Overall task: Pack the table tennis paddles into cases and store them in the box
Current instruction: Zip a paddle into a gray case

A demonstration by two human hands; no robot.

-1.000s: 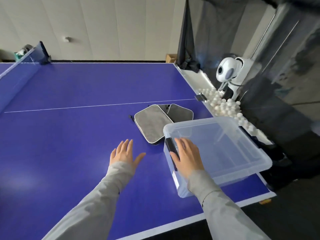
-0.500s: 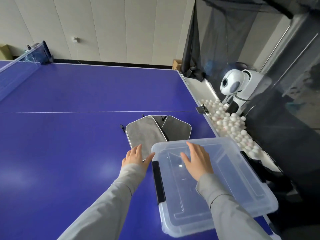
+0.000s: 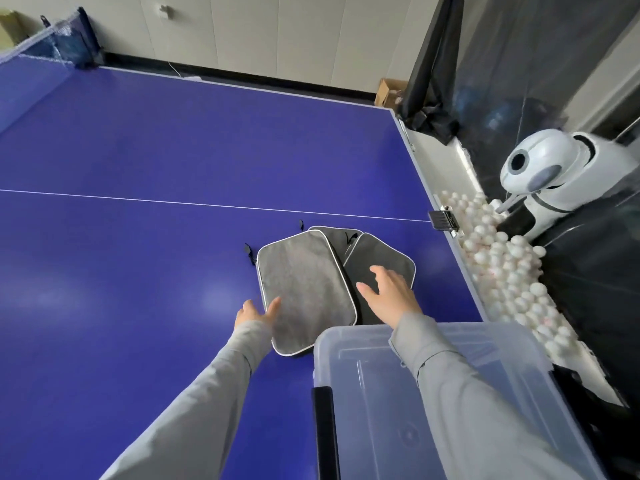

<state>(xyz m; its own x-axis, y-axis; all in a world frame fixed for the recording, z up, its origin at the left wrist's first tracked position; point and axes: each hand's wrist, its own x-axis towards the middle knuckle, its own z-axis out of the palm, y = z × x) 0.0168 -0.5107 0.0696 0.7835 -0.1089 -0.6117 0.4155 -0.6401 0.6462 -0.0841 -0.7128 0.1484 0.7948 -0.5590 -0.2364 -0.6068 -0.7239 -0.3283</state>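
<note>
Grey zipped paddle cases lie overlapped on the blue table: a light grey case (image 3: 304, 289) on top at the left, a darker one (image 3: 381, 261) at the right. My left hand (image 3: 254, 313) reaches the light case's left edge, fingers spread, thumb touching it. My right hand (image 3: 388, 294) hovers with fingers spread over the darker case. The clear plastic box (image 3: 426, 403), with a black latch on its left side, stands at the near right under my right forearm. No bare paddle shows.
The table tennis table (image 3: 156, 168) stretches left and far, its net (image 3: 45, 39) at the far left. Along the right edge a tray holds several white balls (image 3: 502, 268), with a white ball machine (image 3: 554, 174) and black netting behind.
My right hand left the box lid and moved forward over the darker case. My left hand went forward to the light case's edge. The view shifted toward the cases.
</note>
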